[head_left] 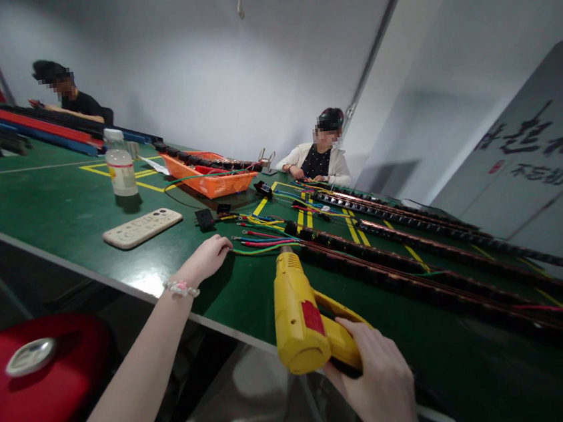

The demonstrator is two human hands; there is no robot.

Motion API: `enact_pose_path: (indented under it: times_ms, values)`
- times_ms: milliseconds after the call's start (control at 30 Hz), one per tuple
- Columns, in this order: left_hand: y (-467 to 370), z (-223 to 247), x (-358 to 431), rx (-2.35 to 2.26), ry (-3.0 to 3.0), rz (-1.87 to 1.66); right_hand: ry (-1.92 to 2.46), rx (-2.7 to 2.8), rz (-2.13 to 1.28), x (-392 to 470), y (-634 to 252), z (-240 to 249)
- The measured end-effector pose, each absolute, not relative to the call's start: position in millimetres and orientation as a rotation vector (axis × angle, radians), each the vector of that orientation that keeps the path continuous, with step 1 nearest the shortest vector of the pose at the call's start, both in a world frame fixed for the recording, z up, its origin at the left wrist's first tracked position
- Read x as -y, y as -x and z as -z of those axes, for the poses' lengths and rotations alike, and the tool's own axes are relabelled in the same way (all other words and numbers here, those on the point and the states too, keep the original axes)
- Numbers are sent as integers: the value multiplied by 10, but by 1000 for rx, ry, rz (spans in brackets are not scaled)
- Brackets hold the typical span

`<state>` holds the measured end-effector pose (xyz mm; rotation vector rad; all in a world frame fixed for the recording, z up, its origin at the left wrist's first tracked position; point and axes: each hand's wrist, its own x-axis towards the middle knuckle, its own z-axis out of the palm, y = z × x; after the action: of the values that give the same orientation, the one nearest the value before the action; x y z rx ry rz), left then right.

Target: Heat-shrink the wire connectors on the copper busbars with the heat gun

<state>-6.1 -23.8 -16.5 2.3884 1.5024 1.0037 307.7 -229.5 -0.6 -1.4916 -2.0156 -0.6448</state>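
My right hand [381, 368] is wrapped round the handle of a yellow heat gun [295, 317], its nozzle pointing away from me at a bundle of coloured wires. Fingers closed, my left hand [213, 255] pinches the near end of a green wire [260, 250] just above the table. Red, blue and yellow wires [256, 234] with metal end lugs fan out beside it. They come from the end of a long dark strip assembly [346, 248] that stretches off to the right. The exact wire tip between my left fingertips is hidden.
Across the green table [218, 372] lie a phone [142, 229], a bottle [120, 164], an orange basket [208, 182] and a black connector block [205, 219]. More long strips [414, 224] lie to the right. Two people sit at the far side. A red stool [68, 381] stands at left.
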Motion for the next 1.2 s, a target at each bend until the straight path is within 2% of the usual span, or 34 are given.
enact_pose_path:
  times_ms: [667,1200]
  values:
    - [44,83,326,-1436,-2406,-1089,1273,2088,527,2072,-2440,81]
    - [59,57,346,-1466,-2418,-994,1342,2102,365,2064,-2525,47]
